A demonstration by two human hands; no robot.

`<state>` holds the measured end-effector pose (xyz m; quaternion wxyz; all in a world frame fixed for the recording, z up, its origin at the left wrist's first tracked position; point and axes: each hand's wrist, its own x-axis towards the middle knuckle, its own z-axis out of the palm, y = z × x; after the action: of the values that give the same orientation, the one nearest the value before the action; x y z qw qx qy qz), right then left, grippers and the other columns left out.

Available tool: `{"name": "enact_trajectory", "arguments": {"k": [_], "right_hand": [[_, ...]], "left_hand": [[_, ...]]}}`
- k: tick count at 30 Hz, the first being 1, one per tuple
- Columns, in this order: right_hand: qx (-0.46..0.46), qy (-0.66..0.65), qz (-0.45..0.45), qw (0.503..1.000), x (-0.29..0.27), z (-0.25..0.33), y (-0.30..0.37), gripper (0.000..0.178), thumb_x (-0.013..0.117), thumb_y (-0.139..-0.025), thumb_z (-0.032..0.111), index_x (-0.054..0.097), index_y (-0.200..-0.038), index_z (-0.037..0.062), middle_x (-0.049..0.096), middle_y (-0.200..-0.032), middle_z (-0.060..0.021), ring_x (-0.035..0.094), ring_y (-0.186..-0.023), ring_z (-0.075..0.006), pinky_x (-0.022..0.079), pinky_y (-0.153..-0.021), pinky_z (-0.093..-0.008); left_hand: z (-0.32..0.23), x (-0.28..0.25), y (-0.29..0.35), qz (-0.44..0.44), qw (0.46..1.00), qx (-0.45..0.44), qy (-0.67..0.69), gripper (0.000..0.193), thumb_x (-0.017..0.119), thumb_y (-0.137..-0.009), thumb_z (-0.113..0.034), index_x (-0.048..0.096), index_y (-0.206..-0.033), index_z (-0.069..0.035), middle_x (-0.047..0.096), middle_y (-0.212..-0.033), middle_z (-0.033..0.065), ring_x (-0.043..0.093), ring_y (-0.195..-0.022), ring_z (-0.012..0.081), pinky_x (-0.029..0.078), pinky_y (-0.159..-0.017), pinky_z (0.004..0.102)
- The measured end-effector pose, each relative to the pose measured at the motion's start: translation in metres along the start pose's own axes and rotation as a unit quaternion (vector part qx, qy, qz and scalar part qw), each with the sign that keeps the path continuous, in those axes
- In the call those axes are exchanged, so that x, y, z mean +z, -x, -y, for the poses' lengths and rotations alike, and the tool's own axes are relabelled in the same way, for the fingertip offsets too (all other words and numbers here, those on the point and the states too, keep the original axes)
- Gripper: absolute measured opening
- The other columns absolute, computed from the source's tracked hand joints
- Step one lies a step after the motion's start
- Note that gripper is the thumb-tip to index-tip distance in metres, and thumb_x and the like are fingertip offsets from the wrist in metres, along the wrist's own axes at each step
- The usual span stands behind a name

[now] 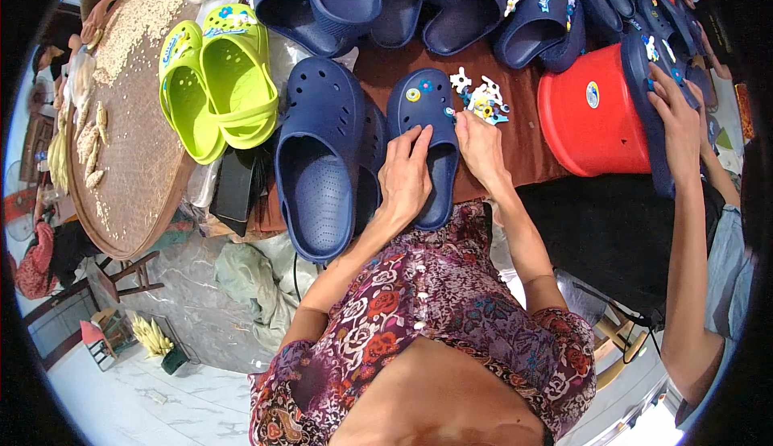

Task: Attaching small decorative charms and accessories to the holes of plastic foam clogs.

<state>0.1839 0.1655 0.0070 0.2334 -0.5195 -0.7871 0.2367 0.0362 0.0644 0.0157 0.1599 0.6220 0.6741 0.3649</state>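
A navy clog [440, 174] with punched holes lies in front of me, toe pointing away. Small charms, one a yellow-and-white round and one a blue flower, sit in its toe. My left hand [406, 174] grips the clog at its left side, fingers over the upper. At the clog's right edge, the fingers of my right hand [481, 146] pinch a small shoe charm [451, 112] against the upper. Just beyond lies a pile of loose charms [486, 100], white, yellow and blue. Left of my left hand rests a larger, undecorated navy clog [318, 160], partly covering another.
Lime-green clogs [235, 84] stand at left, beside a round woven tray [133, 156] of pale kernels. Several decorated navy clogs [531, 31] line the far side. At right is a red bucket [592, 116]; another person's hand [675, 116] holds a navy clog [644, 116] beside it.
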Motion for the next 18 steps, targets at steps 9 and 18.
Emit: {"name": "enact_trajectory", "arguments": {"k": [9,18], "right_hand": [[0.182,-0.167,0.002,0.969,0.000,-0.013,0.001,0.033,0.042,-0.107,0.027,0.063,-0.111,0.0024,0.067,-0.078,-0.0134,0.069,-0.066,-0.0231,0.054,-0.063,-0.0354],[0.011,0.120,-0.088,0.989,-0.011,-0.031,0.003,0.029,0.053,-0.102,0.031,0.064,-0.114,0.0059,0.057,-0.112,-0.0205,0.062,-0.099,-0.0354,0.050,-0.080,-0.0478]], "left_hand": [[0.001,-0.002,0.000,-0.018,1.000,-0.015,0.012,0.059,0.058,-0.077,0.011,0.058,-0.134,-0.006,0.059,-0.128,0.0148,0.057,-0.113,0.0358,0.050,-0.096,0.0425],[0.007,0.001,-0.002,-0.028,0.997,-0.003,0.067,0.045,0.061,-0.085,0.001,0.060,-0.129,-0.003,0.058,-0.127,0.0199,0.055,-0.115,0.0393,0.047,-0.098,0.0455]]}}
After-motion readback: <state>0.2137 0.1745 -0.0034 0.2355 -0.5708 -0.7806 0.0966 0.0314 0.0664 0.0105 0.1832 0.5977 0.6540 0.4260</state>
